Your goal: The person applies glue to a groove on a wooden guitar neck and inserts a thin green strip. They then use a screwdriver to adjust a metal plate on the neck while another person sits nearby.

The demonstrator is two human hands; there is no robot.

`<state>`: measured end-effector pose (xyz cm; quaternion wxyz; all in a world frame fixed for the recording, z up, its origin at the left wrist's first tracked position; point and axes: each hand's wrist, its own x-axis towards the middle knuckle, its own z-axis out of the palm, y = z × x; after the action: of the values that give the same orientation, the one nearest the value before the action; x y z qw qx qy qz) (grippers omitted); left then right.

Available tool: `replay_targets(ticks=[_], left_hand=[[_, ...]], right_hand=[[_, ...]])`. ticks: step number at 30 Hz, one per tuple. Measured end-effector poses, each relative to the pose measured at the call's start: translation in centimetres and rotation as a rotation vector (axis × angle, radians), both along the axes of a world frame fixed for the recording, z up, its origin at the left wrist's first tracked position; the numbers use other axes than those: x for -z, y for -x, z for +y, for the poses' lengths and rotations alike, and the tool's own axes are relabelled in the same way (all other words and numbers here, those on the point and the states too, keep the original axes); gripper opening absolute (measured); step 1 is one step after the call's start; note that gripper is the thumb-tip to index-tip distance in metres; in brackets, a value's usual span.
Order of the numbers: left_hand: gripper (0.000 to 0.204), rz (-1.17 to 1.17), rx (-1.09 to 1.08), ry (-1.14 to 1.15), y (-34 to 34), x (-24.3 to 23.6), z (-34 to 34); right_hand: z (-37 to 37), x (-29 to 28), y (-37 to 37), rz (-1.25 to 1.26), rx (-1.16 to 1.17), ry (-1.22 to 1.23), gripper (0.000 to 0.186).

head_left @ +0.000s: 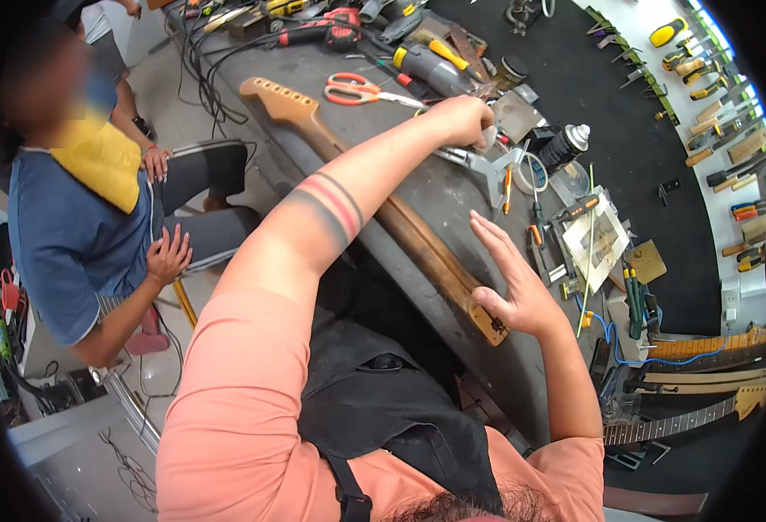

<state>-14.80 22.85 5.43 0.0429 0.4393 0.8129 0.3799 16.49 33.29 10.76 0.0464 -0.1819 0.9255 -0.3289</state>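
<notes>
A brown wooden guitar neck (426, 244) lies diagonally across the dark workbench (374, 122), its headstock (283, 100) at the far left. My left forearm crosses above its middle and hides part of it. Beyond the neck, my left hand (463, 122) is closed among the tools, near a metal tool (478, 165). Its fingertips are at a small pale thing that I cannot make out. My right hand (515, 283) is open, fingers stretched out, beside the neck's near end (487, 326). Orange-handled scissors (357, 90) lie near the headstock.
A spray can (565, 146), screwdrivers (536, 217) and a red power tool (335, 30) crowd the bench's far side. More guitar necks (679, 426) lie at the right. Hand tools (709, 87) hang along the far right. A person in blue (70, 226) sits at the left.
</notes>
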Motion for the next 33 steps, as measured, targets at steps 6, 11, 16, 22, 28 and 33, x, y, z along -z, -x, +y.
replay_targets(ticks=[6,11,16,22,28,33], left_hand=[[0.035,0.095,-0.099,0.107,-1.5,-0.4,-0.4],[0.036,0.164,-0.040,0.213,-1.2,0.2,-1.1],[0.041,0.128,0.051,0.207,0.3,0.8,-0.3],[0.042,0.168,-0.004,0.235,0.4,1.8,0.4],[0.052,0.123,0.003,0.291,0.2,0.9,0.1],[0.052,0.123,-0.049,0.170,0.5,0.7,-2.0]], right_hand=[[-2.3,1.6,4.5,-0.014,-0.209,-0.041,0.110],[-5.2,3.0,7.8,0.055,-0.339,-0.160,0.119],[-7.8,3.1,9.2,0.168,-0.432,-0.277,0.124],[-8.1,3.6,8.9,0.182,-0.412,-0.273,0.122],[-8.9,3.5,9.4,0.199,-0.381,-0.279,0.122],[-9.7,3.5,9.6,0.207,-0.407,-0.270,0.121]])
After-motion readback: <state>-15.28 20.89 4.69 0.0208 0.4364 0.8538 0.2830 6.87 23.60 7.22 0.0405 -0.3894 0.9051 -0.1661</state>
